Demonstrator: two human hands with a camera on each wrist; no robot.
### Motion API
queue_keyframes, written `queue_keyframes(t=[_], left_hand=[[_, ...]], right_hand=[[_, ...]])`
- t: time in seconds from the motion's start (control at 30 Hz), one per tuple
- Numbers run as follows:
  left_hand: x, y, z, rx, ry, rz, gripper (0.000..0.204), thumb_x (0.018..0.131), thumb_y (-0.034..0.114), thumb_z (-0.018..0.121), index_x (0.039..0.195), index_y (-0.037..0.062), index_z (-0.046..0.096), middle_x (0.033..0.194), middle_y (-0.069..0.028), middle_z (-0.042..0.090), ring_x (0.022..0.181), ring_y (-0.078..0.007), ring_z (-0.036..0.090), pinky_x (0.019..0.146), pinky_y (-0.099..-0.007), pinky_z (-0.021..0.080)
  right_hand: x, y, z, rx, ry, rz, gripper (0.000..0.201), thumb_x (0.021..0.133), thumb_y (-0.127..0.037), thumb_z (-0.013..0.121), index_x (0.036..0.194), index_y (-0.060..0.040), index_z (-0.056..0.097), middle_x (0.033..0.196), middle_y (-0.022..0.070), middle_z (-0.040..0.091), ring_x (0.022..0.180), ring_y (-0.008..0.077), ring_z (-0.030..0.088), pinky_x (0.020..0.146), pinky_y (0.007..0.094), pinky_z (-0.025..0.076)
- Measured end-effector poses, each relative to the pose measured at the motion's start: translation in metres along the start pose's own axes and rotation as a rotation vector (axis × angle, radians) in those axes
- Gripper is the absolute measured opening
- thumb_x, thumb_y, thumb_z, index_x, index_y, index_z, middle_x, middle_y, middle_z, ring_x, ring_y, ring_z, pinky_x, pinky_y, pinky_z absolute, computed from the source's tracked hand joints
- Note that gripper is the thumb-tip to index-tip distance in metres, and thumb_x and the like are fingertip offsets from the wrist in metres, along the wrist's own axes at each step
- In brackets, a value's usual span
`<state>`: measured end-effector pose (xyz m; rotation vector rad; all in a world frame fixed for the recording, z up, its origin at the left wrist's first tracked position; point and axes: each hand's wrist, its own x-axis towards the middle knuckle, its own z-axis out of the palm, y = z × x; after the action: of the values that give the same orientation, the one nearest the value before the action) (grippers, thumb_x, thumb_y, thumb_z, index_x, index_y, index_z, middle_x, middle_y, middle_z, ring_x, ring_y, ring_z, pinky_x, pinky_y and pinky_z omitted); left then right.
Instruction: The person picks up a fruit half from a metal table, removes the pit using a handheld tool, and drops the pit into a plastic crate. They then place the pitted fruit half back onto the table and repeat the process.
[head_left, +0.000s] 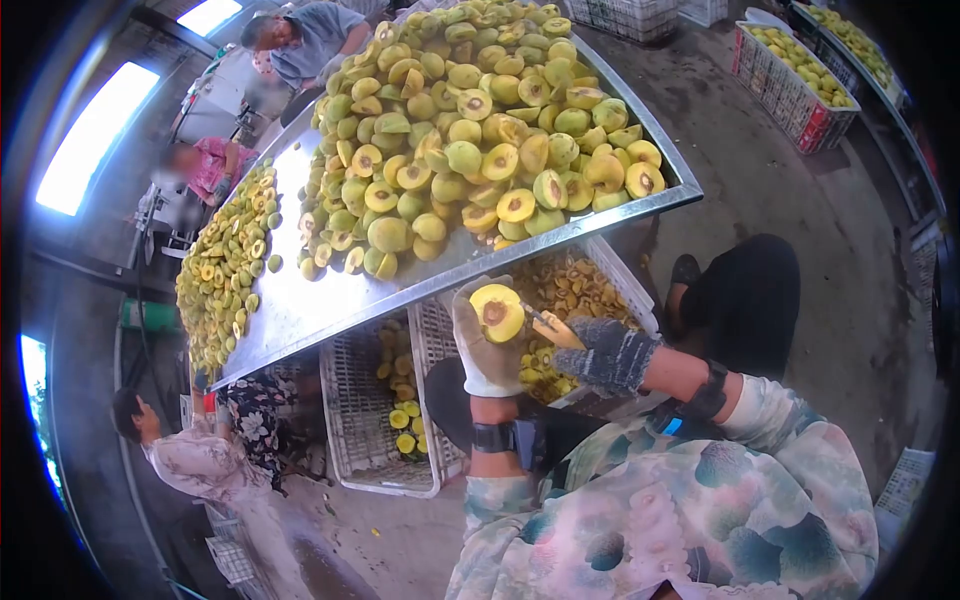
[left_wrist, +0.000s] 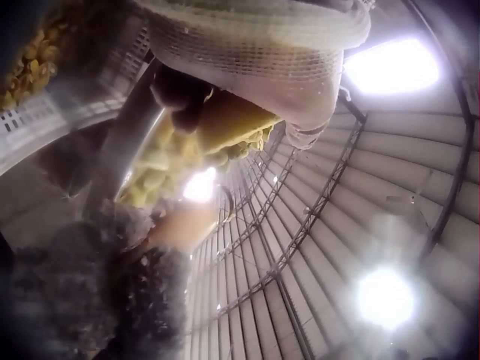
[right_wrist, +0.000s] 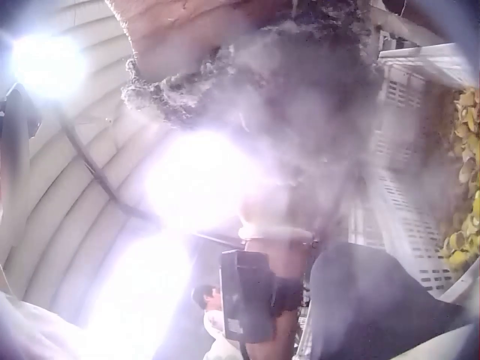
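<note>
My left hand (head_left: 484,350), in a pale work glove, holds up a halved yellow-green stone fruit (head_left: 497,310), its cut face with a brown centre turned toward the head camera. In a grey knitted glove, my right hand (head_left: 612,356) grips a small pitting tool by its wooden handle (head_left: 558,331). The tool's thin metal end points at the fruit's right edge. From below, the left wrist view shows the fruit half (left_wrist: 234,121) under the pale glove, with the handle (left_wrist: 184,225) close by. Glare veils much of the grey glove (right_wrist: 300,97) in the right wrist view.
A metal-edged table (head_left: 450,280) heaped with halved fruit slopes across ahead. Below my hands stands a crate (head_left: 625,270) of cut pieces, with another white crate (head_left: 345,440) to its left. Several people work around the table. A filled crate (head_left: 780,95) stands far right.
</note>
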<state>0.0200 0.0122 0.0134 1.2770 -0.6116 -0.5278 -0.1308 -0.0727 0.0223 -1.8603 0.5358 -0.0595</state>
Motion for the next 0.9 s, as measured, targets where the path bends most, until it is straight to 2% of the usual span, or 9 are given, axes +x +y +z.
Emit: queue_keyframes(t=[0.03,0.13,0.27,0.47,0.53,0.63,0.77,0.83,0.9], left_hand=[[-0.003,0.003,0.002,0.015,-0.011,0.027,0.048,0.095,0.048,0.031,0.109,0.0055,0.049,0.104,-0.0134,0.060,0.088,-0.0182,0.057,0.075,-0.0292,0.049],[-0.009,0.009,0.005,-0.063,-0.019,-0.027,0.045,0.097,0.043,0.030,0.108,0.0044,0.049,0.103,-0.0133,0.060,0.093,-0.0177,0.056,0.083,-0.0299,0.045],[-0.012,0.006,0.005,0.030,-0.037,0.041,0.044,0.098,0.041,0.028,0.106,0.0034,0.049,0.103,-0.0131,0.060,0.091,-0.0165,0.055,0.081,-0.0291,0.045],[-0.020,0.012,0.018,0.159,0.014,0.109,0.043,0.098,0.039,0.030,0.103,0.0020,0.051,0.097,-0.0131,0.062,0.085,-0.0160,0.057,0.077,-0.0281,0.046],[-0.024,0.004,0.019,0.170,0.063,0.151,0.041,0.097,0.039,0.034,0.102,0.0015,0.052,0.096,-0.0135,0.063,0.081,-0.0163,0.058,0.074,-0.0273,0.047],[-0.024,-0.003,0.017,0.218,0.080,0.235,0.040,0.096,0.038,0.039,0.103,0.0013,0.052,0.096,-0.0141,0.064,0.081,-0.0161,0.059,0.072,-0.0270,0.048],[-0.025,0.007,0.015,0.192,-0.002,0.125,0.040,0.095,0.038,0.041,0.103,0.0004,0.052,0.094,-0.0145,0.064,0.081,-0.0161,0.059,0.071,-0.0268,0.048],[-0.022,0.004,0.009,0.119,-0.113,-0.018,0.040,0.095,0.037,0.042,0.102,-0.0006,0.053,0.094,-0.0146,0.064,0.081,-0.0160,0.059,0.071,-0.0267,0.048],[-0.026,-0.001,0.010,0.233,-0.034,0.034,0.040,0.095,0.037,0.042,0.103,-0.0010,0.053,0.093,-0.0146,0.064,0.081,-0.0161,0.059,0.071,-0.0267,0.048]], right_hand=[[0.002,0.001,0.006,-0.145,0.056,-0.111,0.040,0.082,-0.034,0.059,0.104,-0.0010,0.057,0.091,0.0253,0.059,0.088,0.0393,0.058,0.075,0.0434,0.045],[-0.003,-0.012,0.003,-0.103,0.029,-0.092,0.041,0.082,-0.034,0.058,0.103,0.0014,0.056,0.092,0.0254,0.059,0.088,0.0404,0.057,0.075,0.0442,0.045],[-0.004,-0.011,0.008,-0.132,0.046,-0.056,0.041,0.082,-0.032,0.058,0.103,0.0026,0.056,0.093,0.0261,0.059,0.089,0.0411,0.056,0.076,0.0441,0.045],[-0.007,-0.011,0.013,-0.139,0.061,-0.111,0.038,0.083,-0.030,0.057,0.103,0.0018,0.054,0.092,0.0261,0.059,0.089,0.0405,0.057,0.074,0.0437,0.045],[-0.014,-0.026,0.008,-0.167,0.023,-0.002,0.036,0.082,-0.027,0.059,0.103,0.0019,0.054,0.091,0.0243,0.059,0.087,0.0404,0.056,0.074,0.0423,0.045],[-0.011,-0.021,0.012,-0.157,-0.009,0.026,0.035,0.082,-0.026,0.058,0.104,0.0015,0.054,0.091,0.0239,0.059,0.087,0.0396,0.056,0.075,0.0417,0.045],[-0.007,-0.002,0.013,-0.099,-0.046,-0.101,0.032,0.083,-0.028,0.054,0.099,0.0004,0.057,0.085,0.0232,0.060,0.079,0.0398,0.059,0.070,0.0433,0.047],[-0.010,-0.007,0.004,-0.069,-0.108,-0.141,0.030,0.083,-0.028,0.055,0.097,-0.0005,0.058,0.084,0.0224,0.061,0.079,0.0387,0.060,0.069,0.0424,0.047],[-0.006,-0.006,0.005,-0.097,-0.108,-0.193,0.031,0.083,-0.028,0.055,0.098,-0.0003,0.058,0.084,0.0223,0.061,0.079,0.0384,0.060,0.069,0.0421,0.047]])
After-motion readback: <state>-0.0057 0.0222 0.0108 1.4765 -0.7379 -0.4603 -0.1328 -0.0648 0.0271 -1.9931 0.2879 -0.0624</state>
